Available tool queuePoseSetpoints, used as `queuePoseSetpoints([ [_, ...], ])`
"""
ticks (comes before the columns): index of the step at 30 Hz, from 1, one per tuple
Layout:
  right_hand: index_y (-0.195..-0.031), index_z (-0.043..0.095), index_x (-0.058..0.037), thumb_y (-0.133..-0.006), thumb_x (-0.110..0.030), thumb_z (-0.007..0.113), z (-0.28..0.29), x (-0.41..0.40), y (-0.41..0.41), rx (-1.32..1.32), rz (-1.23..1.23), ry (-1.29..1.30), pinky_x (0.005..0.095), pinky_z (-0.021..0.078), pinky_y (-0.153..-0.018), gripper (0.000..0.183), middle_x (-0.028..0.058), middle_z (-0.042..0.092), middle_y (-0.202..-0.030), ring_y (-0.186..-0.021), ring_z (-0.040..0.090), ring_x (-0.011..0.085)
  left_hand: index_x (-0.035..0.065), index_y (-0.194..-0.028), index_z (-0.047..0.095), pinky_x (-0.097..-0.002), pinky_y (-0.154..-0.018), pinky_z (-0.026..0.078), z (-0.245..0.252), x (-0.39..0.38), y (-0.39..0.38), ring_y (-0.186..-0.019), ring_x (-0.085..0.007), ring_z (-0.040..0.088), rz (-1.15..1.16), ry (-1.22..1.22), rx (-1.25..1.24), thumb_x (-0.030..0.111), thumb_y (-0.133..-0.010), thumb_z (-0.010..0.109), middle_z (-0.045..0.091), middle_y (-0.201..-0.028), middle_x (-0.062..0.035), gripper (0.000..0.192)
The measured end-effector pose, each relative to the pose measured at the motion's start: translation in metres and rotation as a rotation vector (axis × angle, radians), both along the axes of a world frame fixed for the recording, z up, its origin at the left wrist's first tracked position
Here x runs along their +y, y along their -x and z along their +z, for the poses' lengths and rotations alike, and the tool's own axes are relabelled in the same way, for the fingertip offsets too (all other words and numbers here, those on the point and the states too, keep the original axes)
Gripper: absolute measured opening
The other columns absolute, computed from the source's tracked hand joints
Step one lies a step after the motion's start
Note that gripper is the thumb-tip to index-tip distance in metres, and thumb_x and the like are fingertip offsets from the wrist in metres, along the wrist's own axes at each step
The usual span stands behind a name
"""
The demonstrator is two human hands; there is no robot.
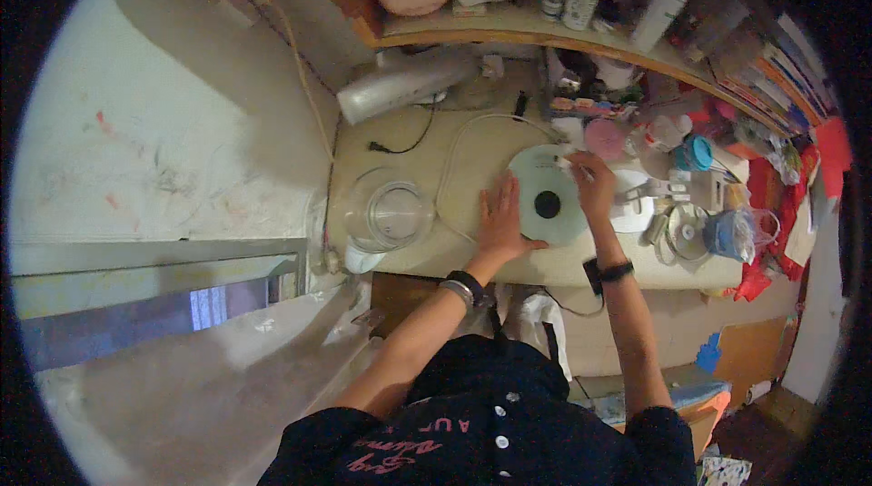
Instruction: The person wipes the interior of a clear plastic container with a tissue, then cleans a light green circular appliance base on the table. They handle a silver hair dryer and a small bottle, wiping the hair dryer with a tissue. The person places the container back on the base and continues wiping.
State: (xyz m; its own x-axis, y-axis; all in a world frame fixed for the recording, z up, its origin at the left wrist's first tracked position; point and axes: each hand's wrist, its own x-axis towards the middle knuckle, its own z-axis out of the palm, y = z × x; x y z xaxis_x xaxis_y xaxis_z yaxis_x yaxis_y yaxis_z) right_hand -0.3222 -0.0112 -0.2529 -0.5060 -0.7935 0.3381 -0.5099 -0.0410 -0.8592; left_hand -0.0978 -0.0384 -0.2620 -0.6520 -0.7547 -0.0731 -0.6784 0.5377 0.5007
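Note:
A round pale-green appliance base [533, 176] with a black centre lies flat on the table in front of me. My left hand [503, 220] holds its left side, the fingers stretched along the rim and the thumb at the lower edge. At the upper right rim, my right hand [594, 185] pinches a small white piece [567, 160], perhaps tissue or cloth; its exact kind is unclear. A white cable [452, 166] curves on the table around the base's left side. To the left stands a clear glass jar [392, 213] with a round mouth.
A black plug with its cord [395, 149] and a silvery cylinder [402, 87] lie behind the jar. Right of my right hand are a white power strip [671, 189], a coiled cable [687, 232] and a blue bag [730, 235]. A shelf edge [545, 38] overhangs the back; bottles stand on it.

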Motion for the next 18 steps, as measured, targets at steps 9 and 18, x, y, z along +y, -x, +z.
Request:
queuePoseSetpoints([
  [9, -0.091, 0.07, -0.0059, -0.077, 0.01, 0.06, -0.027, 0.05, -0.011, 0.301, -0.096, -0.144, 0.0371, 0.0525, -0.079, 0.023, 0.0107, 0.069, -0.096, -0.089, 0.065, 0.0301, -0.0004, -0.161, 0.01, -0.0604, -0.124, 0.003, -0.004, 0.001, 0.001, -0.158, -0.0318, 0.008, -0.028, 0.043, -0.033, 0.07, -0.05, 0.087, 0.009, -0.17, -0.0161, 0.153],
  [18, -0.092, 0.076, -0.008, -0.077, 0.008, 0.065, -0.018, 0.086, -0.133, -0.014, -0.231, -0.218, 0.0381, 0.0571, -0.077, 0.024, 0.0089, 0.072, -0.099, -0.094, 0.069, 0.0281, 0.0014, -0.161, 0.01, -0.0547, -0.126, 0.007, -0.024, 0.0, 0.003, -0.157, -0.0329, 0.011, -0.024, 0.134, -0.015, 0.054, -0.053, 0.091, 0.012, -0.17, -0.0135, 0.145],
])
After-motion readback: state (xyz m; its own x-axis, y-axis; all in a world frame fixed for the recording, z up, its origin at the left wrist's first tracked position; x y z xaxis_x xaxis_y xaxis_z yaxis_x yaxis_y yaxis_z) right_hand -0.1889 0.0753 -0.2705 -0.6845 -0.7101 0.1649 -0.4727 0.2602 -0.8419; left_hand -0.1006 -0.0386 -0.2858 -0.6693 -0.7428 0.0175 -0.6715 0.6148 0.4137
